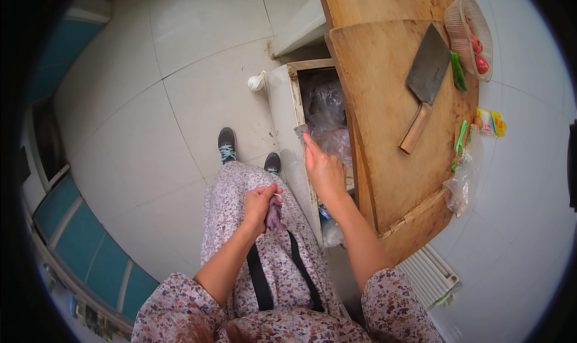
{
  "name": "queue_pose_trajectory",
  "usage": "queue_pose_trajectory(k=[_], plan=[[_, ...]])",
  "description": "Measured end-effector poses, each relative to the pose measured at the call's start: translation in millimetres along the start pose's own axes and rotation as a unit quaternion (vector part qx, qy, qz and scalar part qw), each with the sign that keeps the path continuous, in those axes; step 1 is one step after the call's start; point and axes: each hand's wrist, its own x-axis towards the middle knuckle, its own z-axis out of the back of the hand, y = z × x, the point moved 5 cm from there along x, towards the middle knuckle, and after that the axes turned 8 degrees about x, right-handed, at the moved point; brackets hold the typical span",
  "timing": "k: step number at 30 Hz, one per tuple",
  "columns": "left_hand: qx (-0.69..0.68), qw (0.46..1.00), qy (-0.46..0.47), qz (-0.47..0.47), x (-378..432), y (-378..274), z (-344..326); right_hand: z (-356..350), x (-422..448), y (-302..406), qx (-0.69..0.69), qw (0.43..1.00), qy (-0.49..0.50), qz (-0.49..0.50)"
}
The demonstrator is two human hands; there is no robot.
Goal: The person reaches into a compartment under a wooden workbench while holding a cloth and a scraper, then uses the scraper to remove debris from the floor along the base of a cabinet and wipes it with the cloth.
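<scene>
My left hand (258, 208) is closed around a crumpled purple cloth (275, 216) in front of the floral dress. My right hand (325, 172) reaches over the pulled-out drawer (297, 99), index finger stretched along a small grey flat piece (300, 130). That piece lies at the drawer's soiled front rim; the curled fingers hide the rest of it, so its kind cannot be told. Inside the drawer are clear plastic bags (327, 104). The wooden cutting board (383, 95) overhangs the drawer on the right.
A cleaver (426, 77) lies on the board near a green pepper (458, 72). Beyond are a basket (460, 27) of tomatoes (481, 64), a green peeler (460, 138), an egg (478, 122) and a plastic bag (466, 181). A white object (256, 82) adjoins the drawer front. Teal cabinets (85, 239) stand left.
</scene>
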Motion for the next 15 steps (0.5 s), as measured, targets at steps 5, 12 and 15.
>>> queue_pose_trajectory(k=[5,12,15], plan=[[0.010,1.000,-0.003,0.012,-3,2,4,-20,-37,-27,0.061,0.996,0.033,-0.051],[-0.011,1.000,-0.007,0.014,0,-8,0,-3,2,-6,0.018,0.999,0.021,-0.042],[-0.026,1.000,0.010,-0.010,8,-17,-4,12,42,21,0.056,0.997,-0.060,-0.008]])
